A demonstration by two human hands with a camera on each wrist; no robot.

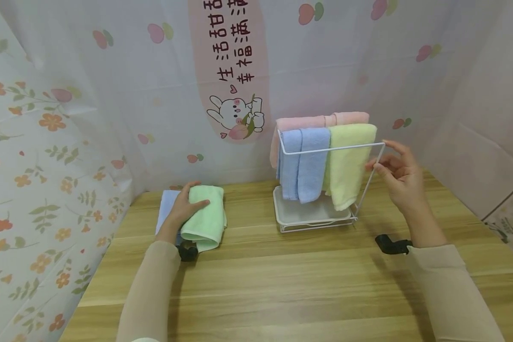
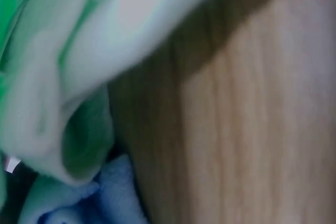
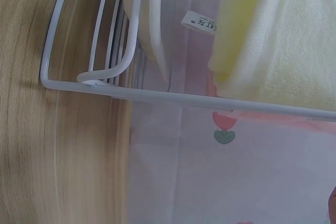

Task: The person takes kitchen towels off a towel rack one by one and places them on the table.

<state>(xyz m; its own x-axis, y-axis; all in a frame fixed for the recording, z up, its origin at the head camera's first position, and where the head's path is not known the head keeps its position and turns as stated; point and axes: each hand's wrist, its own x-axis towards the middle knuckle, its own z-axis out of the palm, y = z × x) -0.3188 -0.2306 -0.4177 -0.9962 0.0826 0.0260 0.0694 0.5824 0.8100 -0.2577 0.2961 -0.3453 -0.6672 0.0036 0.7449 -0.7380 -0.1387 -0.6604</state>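
My left hand (image 1: 183, 209) grips a folded light green towel (image 1: 206, 213), thumb across its front. A folded blue towel (image 1: 166, 203) lies on the table beside and partly under it; the left wrist view shows the green towel's rolled fold (image 2: 37, 108) over the blue towel (image 2: 119, 187). My right hand (image 1: 403, 183) pinches the right upright of a white wire towel rack (image 1: 333, 148) near its top corner. Over the rack hang a pink towel (image 1: 301, 124) at the back, then a blue towel (image 1: 314, 161) and a yellow towel (image 1: 350, 166) in front.
A white drip tray (image 1: 299, 213) sits in the rack's base. The wooden table (image 1: 282, 285) ends at a printed curtain (image 1: 162, 118) behind and at the left. Black wrist mounts (image 1: 391, 244) stick out below both hands.
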